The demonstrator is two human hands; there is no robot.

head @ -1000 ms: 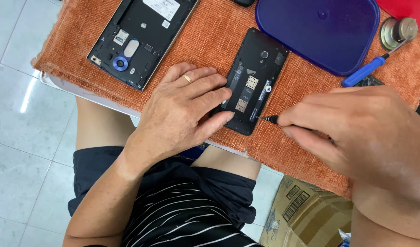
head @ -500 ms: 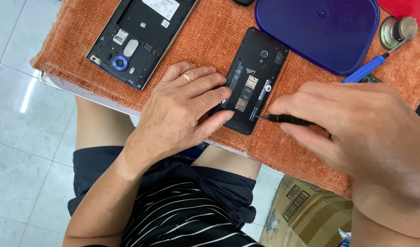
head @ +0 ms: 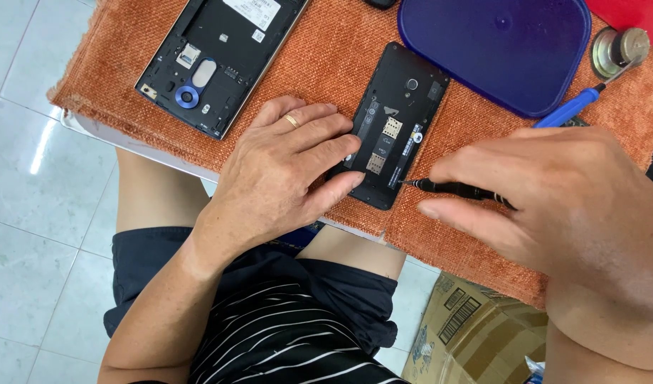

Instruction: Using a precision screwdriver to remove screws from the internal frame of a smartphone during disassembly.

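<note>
Small black phone (head: 394, 128), back off, mid-cloth; left hand (head: 284, 171) fingers spread, pressing it flat; right hand (head: 554, 206) pinching black screwdriver (head: 454, 188), tip at right edge; keep tip square, pressure light

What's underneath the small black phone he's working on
The small black phone lies on an orange woven cloth, which shows all around it. The left hand covers its lower left corner, so that part and the cloth beneath stay hidden.

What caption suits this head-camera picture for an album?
Left hand steadies an opened black phone on orange cloth while right hand applies a screwdriver.
</note>
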